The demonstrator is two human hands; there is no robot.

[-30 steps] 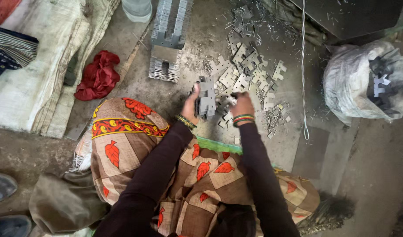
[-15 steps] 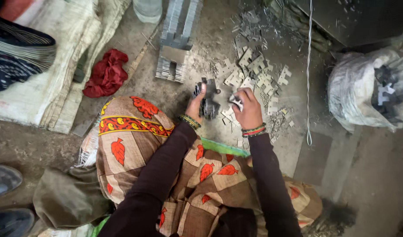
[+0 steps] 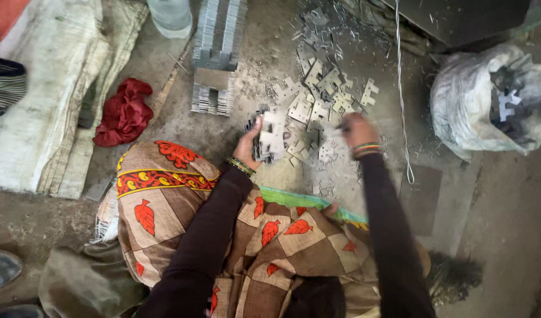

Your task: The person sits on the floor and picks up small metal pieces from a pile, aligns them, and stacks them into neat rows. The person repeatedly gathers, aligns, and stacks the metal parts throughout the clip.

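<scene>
My left hand (image 3: pixel 248 146) still grips a stack of flat grey metal stampings (image 3: pixel 267 138), fingers curled round its edge, held just above the floor beside my knee; half a second ago the stack sat almost between my two hands, and now it stands off to the left on its own. My right hand (image 3: pixel 357 129) has moved away from it, out to the right, and reaches into the loose pile of stampings (image 3: pixel 317 100) scattered on the ground; it is blurred, so I cannot tell whether the fingers have closed on a piece or are only touching one. The view has shifted too, with the red cloth (image 3: pixel 124 113) now lying a little further to the left of me. I sit low on a dusty concrete floor (image 3: pixel 264 35), my patterned brown and orange wrap (image 3: pixel 182 200) spread over my legs. Ahead of me stand neat rows of stacked stampings (image 3: pixel 214 59), with a pale plastic container (image 3: pixel 171 15) just beside them. Folded woven sacks (image 3: pixel 52 100) lie at my left. To the right a plastic sack (image 3: pixel 488 100) sits open with more metal pieces inside, and a thin white cord (image 3: pixel 401 106) runs down the floor between it and the pile.
</scene>
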